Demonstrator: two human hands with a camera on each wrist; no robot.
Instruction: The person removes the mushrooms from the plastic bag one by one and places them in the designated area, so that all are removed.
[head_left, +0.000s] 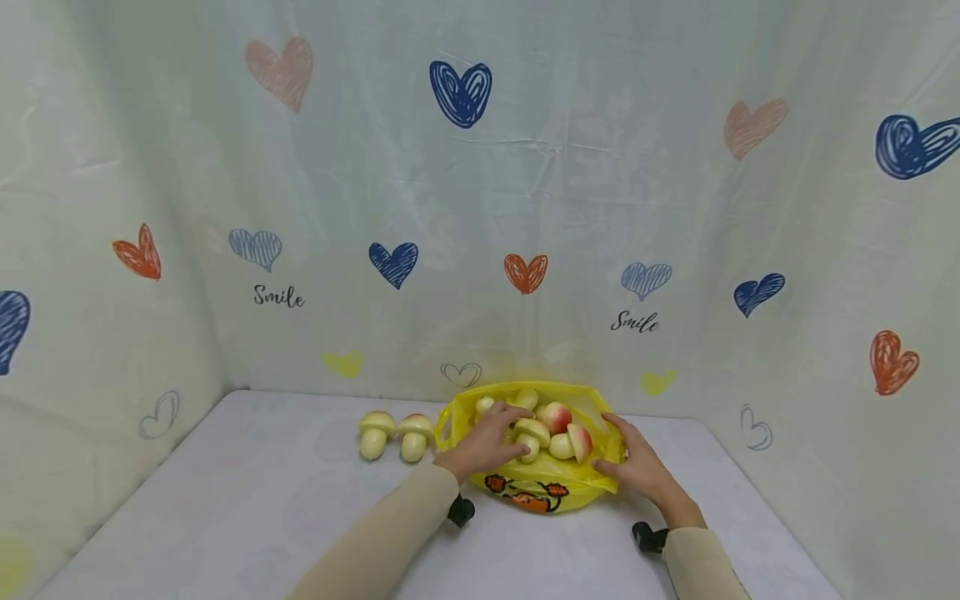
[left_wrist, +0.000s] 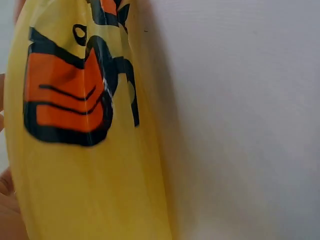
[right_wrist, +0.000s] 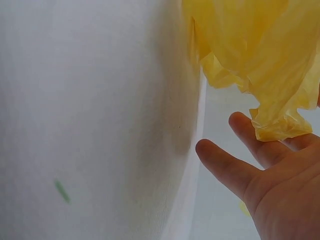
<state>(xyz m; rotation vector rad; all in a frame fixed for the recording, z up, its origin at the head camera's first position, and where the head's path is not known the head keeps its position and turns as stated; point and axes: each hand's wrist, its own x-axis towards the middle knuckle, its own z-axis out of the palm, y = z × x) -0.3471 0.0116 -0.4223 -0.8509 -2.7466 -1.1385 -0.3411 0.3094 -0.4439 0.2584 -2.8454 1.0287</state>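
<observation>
A yellow plastic bag [head_left: 581, 483] with an orange and black print lies on its side, mouth toward the back, with several toy mushrooms in it. My left hand [head_left: 483, 443] reaches over its left side, thumb and fingers spread apart beside a yellow-capped mushroom [head_left: 533, 430]. The thumb tip is right at that mushroom's stem. At the bag's right edge is my right hand [head_left: 643, 471], its fingers extended and spread; the yellow plastic [right_wrist: 280, 125] drapes against them in the right wrist view. In the left wrist view the bag's printed side [left_wrist: 90, 180] hides most of the left hand.
Two more toy mushrooms, one yellow-capped [head_left: 377, 423] and one red-capped [head_left: 415, 428], stand left of the bag on the white table [head_left: 247, 492]. A red-capped mushroom [head_left: 580, 442] lies near the right hand. White curtains [head_left: 570, 192] with printed hearts surround the table's back and sides.
</observation>
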